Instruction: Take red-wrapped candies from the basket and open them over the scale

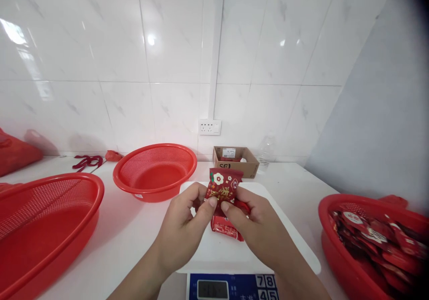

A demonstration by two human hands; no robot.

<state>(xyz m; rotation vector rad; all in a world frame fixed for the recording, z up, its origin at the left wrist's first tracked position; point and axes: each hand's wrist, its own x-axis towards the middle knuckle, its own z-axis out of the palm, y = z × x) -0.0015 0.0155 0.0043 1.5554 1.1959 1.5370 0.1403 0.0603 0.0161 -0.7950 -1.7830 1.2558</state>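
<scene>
Between both hands is a dark red snack packet [224,184] with white flowers and gold lettering, held up above a weighing scale's white pan [214,257]. My left hand [187,224] pinches its left side, thumb on the front. From the right, my right hand [258,219] grips it with the thumb on its lower front. Below the held packet, a brighter red packet [227,228] shows, partly hidden by my right thumb; whether it rests on the pan or is touched, I cannot tell. The scale's blue panel [241,286] has a grey display with unreadable digits.
Several red packets fill a red basket [338,255] on the right. Two more red baskets stand at left, one near [90,192] and one farther back [154,192]. A cardboard box [248,170], a clear bottle [267,150] and dark red ribbon [87,161] lie along the wall.
</scene>
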